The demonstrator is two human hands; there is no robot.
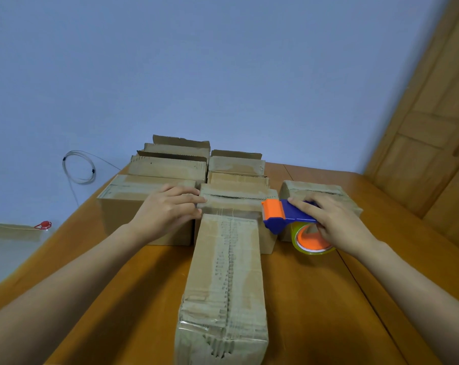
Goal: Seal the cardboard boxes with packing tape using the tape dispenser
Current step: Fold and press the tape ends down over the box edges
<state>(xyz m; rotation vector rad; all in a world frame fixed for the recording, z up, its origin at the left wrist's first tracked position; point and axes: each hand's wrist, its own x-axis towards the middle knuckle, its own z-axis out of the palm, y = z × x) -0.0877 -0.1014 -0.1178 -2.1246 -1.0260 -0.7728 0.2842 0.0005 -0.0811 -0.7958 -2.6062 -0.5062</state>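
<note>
Two hands were at the middle box (236, 200), which stood on a wooden table (328, 299) among other cardboard boxes. Left hand (170, 208): at the middle box's left end, fingers straight and pressed together across its top, thumb against its near face. Right hand (333, 223): just right of the middle box, fingers curled over the blue handle of the dispenser (286, 214), thumb on the side of the roll (311, 241). The dispenser's orange head touched the middle box's right top corner; the yellowish roll with its orange core hung below the handle, near the table. A glossy band of tape (233, 212) ran along the middle box's near top edge, from the left fingertips to the orange head. A long box (224, 280), taped along its seam, lay in front of the middle box, butted against its near face. A left box (123, 206) touched the middle box's left side, partly behind the left hand; a right box (315, 189) stood to its right, behind the dispenser. Rear boxes (170, 165), some with flaps raised, stood behind the middle box. A wire coil (78, 167) hung on the wall (223, 75) far to its left.
</note>
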